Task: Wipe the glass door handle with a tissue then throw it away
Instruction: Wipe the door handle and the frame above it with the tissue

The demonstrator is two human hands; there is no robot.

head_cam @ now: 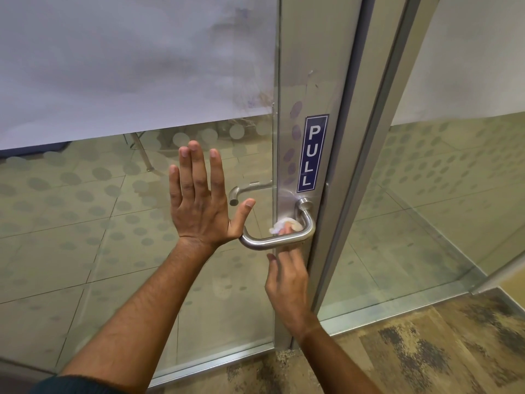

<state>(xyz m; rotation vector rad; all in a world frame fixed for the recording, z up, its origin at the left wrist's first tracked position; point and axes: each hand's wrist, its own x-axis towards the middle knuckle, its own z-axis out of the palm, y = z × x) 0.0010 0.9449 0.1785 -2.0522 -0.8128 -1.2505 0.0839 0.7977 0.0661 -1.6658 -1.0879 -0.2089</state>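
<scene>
Pressing tissue (285, 224) inside handle (272, 242) bend, right hand (287, 282) pinches; handle bar horizontal; left hand (199, 200) flat, fingers spread.

Frosted film (127, 66) covers the upper glass above the hands; dotted glass below shows a tiled floor (85, 251) and a chair leg (143, 155) beyond. Worn patterned carpet (426, 351) lies right of the hands

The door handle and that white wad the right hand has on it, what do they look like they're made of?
Door handle: likely brushed stainless steel, with a satin grey sheen and soft highlights. White wad: probably tissue paper, matte, crumpled and soft-edged, held by the right hand.
</scene>
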